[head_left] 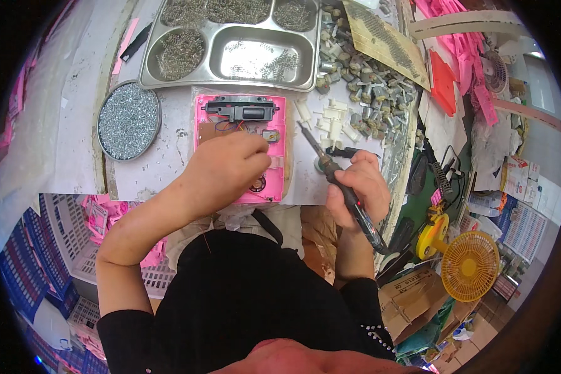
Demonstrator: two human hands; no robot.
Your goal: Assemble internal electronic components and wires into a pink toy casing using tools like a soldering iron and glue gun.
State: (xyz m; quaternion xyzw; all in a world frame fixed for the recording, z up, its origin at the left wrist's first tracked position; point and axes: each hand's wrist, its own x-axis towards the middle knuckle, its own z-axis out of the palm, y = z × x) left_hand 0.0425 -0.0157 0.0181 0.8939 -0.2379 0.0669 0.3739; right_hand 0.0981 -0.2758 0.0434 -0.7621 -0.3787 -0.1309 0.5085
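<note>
A pink plastic housing [278, 187] lies open on the table in front of me. Inside it sit a black mechanism [246, 111], a small metal part [270, 136], thin red and blue wires and a round black part [257, 184]. My left hand [230, 165] is over the housing, its fingers closed in a pinch; whatever they hold is hidden. In my right hand [364, 190] is a soldering iron [353, 202] with a black handle and a small red light. Its tip points up and left, apart from the housing. A black piece [346, 153] lies beside my right hand.
A round dish of screws [129, 121] stands left. Behind is a metal compartment tray [262, 83] of small springs. Small motors [371, 103] and white plastic parts [336, 121] lie at right. A crate [75, 237] of pink parts is lower left; a yellow fan [470, 267] is lower right.
</note>
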